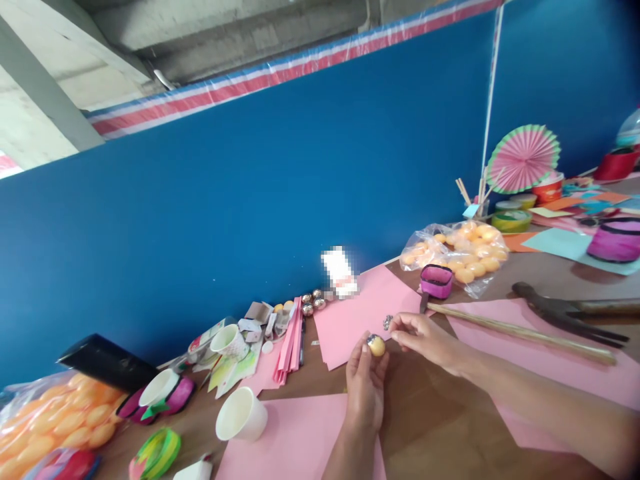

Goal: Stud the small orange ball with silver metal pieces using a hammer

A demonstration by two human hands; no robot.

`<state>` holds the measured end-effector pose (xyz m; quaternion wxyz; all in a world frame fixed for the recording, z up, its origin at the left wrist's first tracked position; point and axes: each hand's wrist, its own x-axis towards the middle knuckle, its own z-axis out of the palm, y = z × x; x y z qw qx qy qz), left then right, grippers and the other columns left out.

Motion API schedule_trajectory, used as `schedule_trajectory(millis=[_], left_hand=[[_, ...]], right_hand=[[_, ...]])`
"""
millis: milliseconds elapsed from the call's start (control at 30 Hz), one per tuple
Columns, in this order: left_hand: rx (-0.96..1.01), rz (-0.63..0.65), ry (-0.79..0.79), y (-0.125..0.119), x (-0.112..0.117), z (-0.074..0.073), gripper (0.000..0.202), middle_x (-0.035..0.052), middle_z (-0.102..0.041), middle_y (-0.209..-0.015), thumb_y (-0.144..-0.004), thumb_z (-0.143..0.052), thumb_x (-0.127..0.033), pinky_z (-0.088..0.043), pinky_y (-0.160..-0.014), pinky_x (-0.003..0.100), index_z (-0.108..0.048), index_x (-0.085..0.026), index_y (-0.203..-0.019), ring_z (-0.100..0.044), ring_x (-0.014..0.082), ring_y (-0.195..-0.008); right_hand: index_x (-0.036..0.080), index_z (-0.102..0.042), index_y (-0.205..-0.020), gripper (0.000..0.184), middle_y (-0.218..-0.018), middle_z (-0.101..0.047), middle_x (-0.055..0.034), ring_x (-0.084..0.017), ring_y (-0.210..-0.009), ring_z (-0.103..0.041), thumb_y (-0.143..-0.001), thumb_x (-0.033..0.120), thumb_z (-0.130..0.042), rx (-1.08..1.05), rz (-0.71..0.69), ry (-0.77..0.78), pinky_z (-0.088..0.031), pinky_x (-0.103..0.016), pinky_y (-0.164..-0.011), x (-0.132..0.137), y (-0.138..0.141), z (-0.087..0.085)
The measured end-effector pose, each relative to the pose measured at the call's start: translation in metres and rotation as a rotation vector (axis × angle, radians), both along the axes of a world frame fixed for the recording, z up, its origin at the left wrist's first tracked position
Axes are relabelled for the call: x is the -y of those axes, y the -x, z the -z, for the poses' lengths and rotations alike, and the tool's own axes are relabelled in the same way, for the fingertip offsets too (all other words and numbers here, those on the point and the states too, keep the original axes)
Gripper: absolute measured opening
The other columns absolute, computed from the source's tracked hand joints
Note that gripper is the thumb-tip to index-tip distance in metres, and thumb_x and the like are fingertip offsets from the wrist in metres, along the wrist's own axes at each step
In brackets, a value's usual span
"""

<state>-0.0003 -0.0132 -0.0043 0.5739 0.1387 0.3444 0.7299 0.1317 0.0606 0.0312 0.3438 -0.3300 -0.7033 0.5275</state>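
Observation:
My left hand (365,380) is raised over the brown table (425,413), fingers closed round a small orange ball (377,345) with a silvery piece on its top. Just to the right, my right hand (423,337) has its fingers pinched together at the fingertips. A small silver bit (387,322) lies on the pink paper sheet (360,313) right beside those fingertips. I cannot tell whether the fingers touch it.
A clear bag of orange balls (460,257), a pink tape holder (437,280), a wooden stick (520,331) and a hammer (565,312) lie to the right. Paper cups (241,415), folded pink strips (290,343), silver bells (314,301) and another bag of balls (50,420) sit left. A blue wall (250,200) backs the table.

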Motion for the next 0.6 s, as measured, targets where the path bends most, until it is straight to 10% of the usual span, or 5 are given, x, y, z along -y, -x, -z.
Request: schedule_trajectory(millis=[600], left_hand=[[-0.093, 0.038, -0.065, -0.002, 0.0018, -0.0065, 0.025, 0.0052, -0.066, -0.085, -0.073, -0.062, -0.028, -0.041, -0.09, 0.037, -0.059, -0.016, -0.095, -0.062, 0.0152, -0.083]], right_hand=[[0.018, -0.05, -0.076, 0.019, -0.061, -0.05, 0.0037, -0.01, -0.054, -0.046, -0.083, 0.035, -0.047, 0.018, -0.036, -0.047, -0.039, -0.023, -0.053, 0.0083, 0.0007, 0.004]])
